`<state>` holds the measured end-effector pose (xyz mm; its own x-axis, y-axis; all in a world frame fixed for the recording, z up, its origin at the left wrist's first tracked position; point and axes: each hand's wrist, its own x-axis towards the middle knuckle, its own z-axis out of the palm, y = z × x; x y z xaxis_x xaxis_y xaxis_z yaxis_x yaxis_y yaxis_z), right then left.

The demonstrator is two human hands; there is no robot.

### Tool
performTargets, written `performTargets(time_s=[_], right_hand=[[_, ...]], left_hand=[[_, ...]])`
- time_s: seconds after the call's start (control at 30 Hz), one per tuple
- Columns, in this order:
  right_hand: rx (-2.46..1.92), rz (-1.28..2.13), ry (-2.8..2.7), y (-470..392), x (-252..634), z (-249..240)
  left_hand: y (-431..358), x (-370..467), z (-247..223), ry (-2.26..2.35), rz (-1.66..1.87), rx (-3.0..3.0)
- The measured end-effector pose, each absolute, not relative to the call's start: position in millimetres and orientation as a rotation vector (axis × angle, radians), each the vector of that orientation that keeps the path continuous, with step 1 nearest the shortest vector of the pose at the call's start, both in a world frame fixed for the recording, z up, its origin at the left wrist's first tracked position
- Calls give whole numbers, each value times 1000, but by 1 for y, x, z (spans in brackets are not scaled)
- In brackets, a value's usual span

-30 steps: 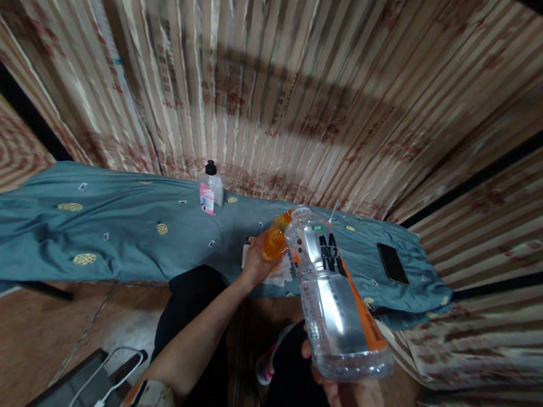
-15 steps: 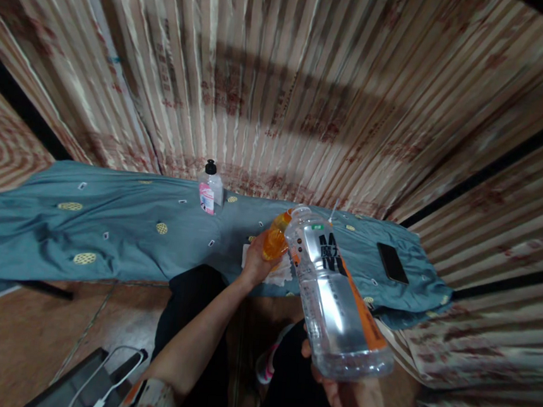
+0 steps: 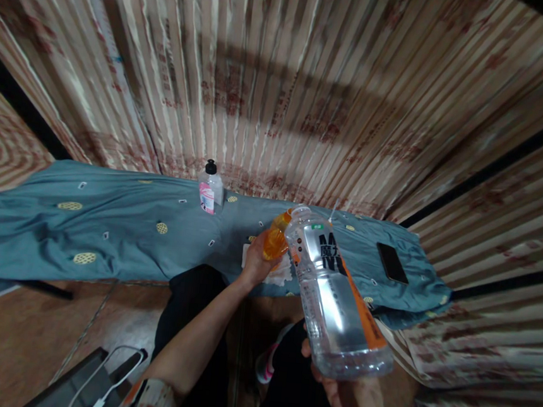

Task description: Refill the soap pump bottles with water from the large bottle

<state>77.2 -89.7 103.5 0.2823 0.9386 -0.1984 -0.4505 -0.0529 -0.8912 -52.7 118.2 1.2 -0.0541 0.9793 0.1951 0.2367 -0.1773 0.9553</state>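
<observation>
I am holding a bottle in each hand, and everything is turning on how their two openings are lying to each other. My left grip (image 3: 255, 265) is clamping around the orange bottle (image 3: 275, 239), low on its body, just above the white paper (image 3: 282, 275) near the front edge of the worktop (image 3: 121, 235). That bottle is leaning, its long axis running up and to the right, away from my fingers.

My right grip (image 3: 347, 394) is closing around the base end of the clear bottle (image 3: 334, 298), with some of my fingers hiding behind the plastic. This bottle is slanting the other way: its base is sitting nearest me, lower right, and its long axis is running forward and leftward to the uncapped mouth (image 3: 302, 212).

So the mouth is pointing at the orange bottle's neck (image 3: 290, 213), and the two are meeting in my line of sight. Whether they are touching, or one is passing in front of the other, I am not able to tell. My left grip is lying nearer to that meeting point; my right is steering from the far end, along the clear bottle's whole length. The black-capped bottle (image 3: 210, 192) is standing off to the left, and the phone (image 3: 392, 263) is lying to the right, both well apart from my grips.
</observation>
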Motion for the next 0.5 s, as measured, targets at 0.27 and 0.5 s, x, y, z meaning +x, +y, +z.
performTargets(time_s=[0.27, 0.5], right_hand=[[-1095, 1245, -572, -86, 80, 102], [-1074, 1218, -548, -89, 77, 103]], left_hand=[[118, -54, 3, 1355, 1266, 1512], [118, -53, 3, 1359, 1240, 1501]])
